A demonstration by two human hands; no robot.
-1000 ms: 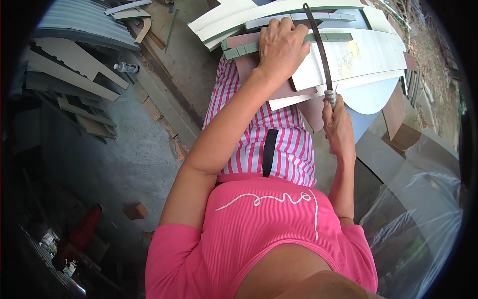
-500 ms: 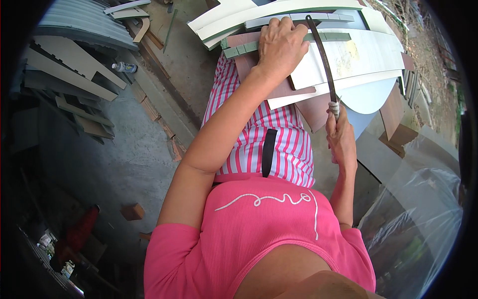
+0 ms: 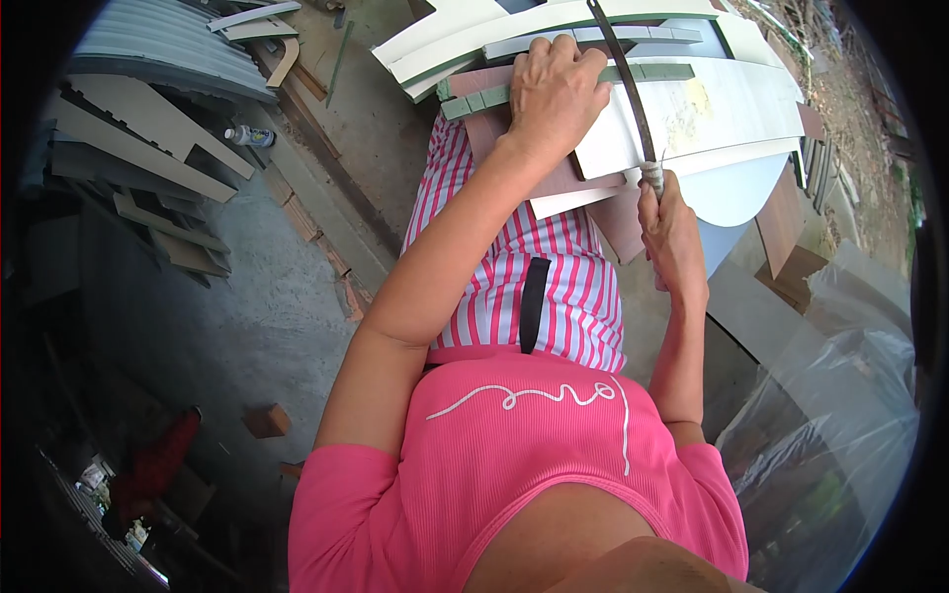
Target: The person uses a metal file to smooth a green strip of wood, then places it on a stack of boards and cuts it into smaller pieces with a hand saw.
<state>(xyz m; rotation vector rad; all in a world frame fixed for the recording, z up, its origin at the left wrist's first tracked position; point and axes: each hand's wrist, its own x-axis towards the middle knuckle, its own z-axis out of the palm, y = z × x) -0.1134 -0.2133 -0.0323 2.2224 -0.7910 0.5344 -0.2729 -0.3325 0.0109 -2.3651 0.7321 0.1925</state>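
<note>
"Two hands, one tool. Entries, please."

"Left hand (image 3: 559,94): set over the middle of the green strip (image 3: 664,72), knuckles up, fingers bent. Fingertips hidden; cannot tell whether they pinch the strip or only press it. Right hand (image 3: 672,232): closed round the pale, wrapped handle (image 3: 652,176) of a thin saw (image 3: 636,104)."

"Location of the strip?"

"Far part of the scene, running left to right, its right length over a white board (image 3: 727,114). A long cream curved piece (image 3: 554,22) lies beyond; striped trousers (image 3: 524,237), nearer. Several cross lines on the strip's left end; cuts or drawn marks, too small to tell."

"Blade?"

"Dark, slender, slightly bowed. Crosses the strip just right of the left hand, handle near, tip far. Teeth not legible; contact with the strip, uncertain."

"Recommended handling?"

"In my judgement: firm, even pressure from the left hand, so the strip does not chatter on the board. Fingers and thumb well back from the blade line; the thumb side is the close one. Blade roughly square to the strip, long light strokes, wrist in line with the handle."

"Hazards?"

"Two, as I judge: a thin blade may bend if forced, and the white surface underneath may be scored."
</note>
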